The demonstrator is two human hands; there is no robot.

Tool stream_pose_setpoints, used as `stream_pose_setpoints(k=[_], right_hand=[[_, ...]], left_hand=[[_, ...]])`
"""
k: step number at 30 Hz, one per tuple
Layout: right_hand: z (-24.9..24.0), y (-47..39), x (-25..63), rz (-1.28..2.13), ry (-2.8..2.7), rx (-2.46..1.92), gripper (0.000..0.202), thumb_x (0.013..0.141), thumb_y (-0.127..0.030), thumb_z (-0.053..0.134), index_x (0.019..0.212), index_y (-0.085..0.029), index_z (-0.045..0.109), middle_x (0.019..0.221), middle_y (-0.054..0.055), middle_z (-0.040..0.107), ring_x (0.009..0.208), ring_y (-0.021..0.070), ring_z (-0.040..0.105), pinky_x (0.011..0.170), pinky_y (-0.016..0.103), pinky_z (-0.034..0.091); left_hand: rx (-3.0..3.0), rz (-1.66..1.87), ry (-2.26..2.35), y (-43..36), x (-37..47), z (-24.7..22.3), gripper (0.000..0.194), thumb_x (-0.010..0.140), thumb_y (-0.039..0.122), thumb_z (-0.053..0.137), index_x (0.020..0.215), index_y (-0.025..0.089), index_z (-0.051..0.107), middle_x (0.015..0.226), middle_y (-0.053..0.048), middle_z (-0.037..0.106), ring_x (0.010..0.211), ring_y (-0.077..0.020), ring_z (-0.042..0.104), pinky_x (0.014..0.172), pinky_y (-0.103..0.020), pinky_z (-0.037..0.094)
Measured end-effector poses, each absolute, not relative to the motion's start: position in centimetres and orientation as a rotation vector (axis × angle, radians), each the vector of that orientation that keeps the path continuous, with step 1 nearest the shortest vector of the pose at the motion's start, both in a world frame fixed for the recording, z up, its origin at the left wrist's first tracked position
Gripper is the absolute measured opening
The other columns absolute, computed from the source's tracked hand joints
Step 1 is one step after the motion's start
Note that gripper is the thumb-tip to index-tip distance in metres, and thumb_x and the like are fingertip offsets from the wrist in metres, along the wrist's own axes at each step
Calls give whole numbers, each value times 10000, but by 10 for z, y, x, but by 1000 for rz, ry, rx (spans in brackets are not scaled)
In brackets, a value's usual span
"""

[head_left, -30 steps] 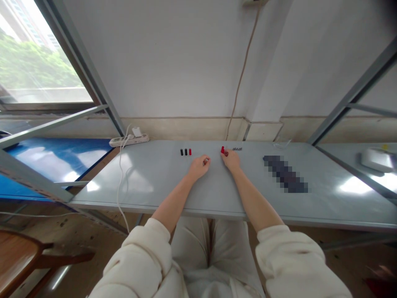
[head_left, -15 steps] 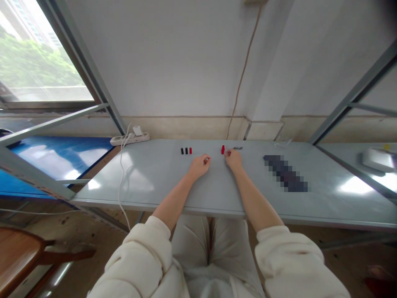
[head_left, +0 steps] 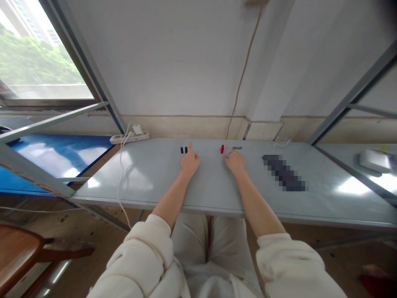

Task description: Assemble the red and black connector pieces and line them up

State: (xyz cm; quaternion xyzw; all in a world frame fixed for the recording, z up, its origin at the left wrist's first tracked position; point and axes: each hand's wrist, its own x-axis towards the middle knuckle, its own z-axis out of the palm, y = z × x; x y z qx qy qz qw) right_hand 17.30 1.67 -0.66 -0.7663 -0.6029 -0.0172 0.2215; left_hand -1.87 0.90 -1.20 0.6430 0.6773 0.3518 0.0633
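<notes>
Perhaps for easy reach, our left hand sits by black cylinders left of the red cylinder, our right hand right; whether either grips anything, we cannot tell.

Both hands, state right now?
Left hand: index finger extended beside two black cylinders; can't tell if holding anything.
Right hand: fingers bent near small dark pieces; grip hidden.

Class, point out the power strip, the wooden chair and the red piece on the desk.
Power strip (head_left: 140, 136), head view: its long white body.
Wooden chair (head_left: 18, 248), head view: its seat.
Red piece (head_left: 222, 149), head view: its middle.
</notes>
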Motion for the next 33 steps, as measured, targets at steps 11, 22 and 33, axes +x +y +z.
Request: stream_pose_setpoints(k=[11,22,33], right_hand=[[-9,11,139,193,-1951,-1555,290,822,-411,356,756,-183,523,683,45,590,641,150,541,594,241,375],[-2,8,136,408,-1772,-1371,449,837,-512,200,608,-203,432,539,8,490,543,126,477,555,233,371],[0,5,134,451,-1818,-1267,367,820,-489,274,656,-201,431,564,-2,475,547,117,452,564,228,374]], left_hand=[[1818,1292,1570,14,-18,-8,184,799,188,391,962,158,472,825,-71,618,676,-119,563,638,-238,415],[1502,1261,1018,13,-3,-8,171,788,298,435,880,155,417,724,-2,589,374,-17,431,415,-169,361],[1641,1293,1182,9,-3,-11,295,845,403,259,752,168,412,551,53,466,353,-43,398,424,-194,325]])
